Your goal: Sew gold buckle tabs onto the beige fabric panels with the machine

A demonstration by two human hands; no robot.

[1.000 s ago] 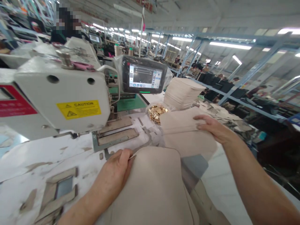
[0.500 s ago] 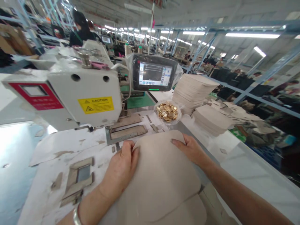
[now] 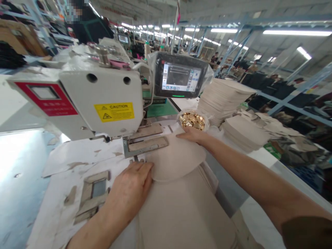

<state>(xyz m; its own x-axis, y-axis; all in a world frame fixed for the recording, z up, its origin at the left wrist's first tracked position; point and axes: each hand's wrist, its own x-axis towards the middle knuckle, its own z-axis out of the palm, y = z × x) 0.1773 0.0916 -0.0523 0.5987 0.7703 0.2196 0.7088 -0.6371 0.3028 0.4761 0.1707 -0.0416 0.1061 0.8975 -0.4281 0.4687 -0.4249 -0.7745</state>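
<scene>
A beige rounded panel [image 3: 178, 157], of fabric or thin leather, lies with its far edge beside the sewing machine's metal clamp frame [image 3: 147, 148]. At its left edge is my left hand [image 3: 135, 181], fingers curled and closed on the margin; the fingertips are partly hidden. My right hand [image 3: 194, 135] holds the far right edge, thumb on top, close to the bowl of gold metal pieces [image 3: 192, 120]. Beneath and nearer to me, more beige panels [image 3: 184, 211] lie piled up.
The white sewing machine head [image 3: 103, 103] overhangs the left side. Behind the clamp stands a control screen [image 3: 178, 76]. To the right rise a tall stack of beige panels [image 3: 223, 98] and a lower stack [image 3: 243, 133]. A square template [image 3: 94, 193] lies at left. A person [image 3: 88, 26] is behind the machine.
Both hands have moved forward with the top panel, which now lies against the clamp frame, off the near pile. The right hand has come close to the bowl. The view has shifted slightly.
</scene>
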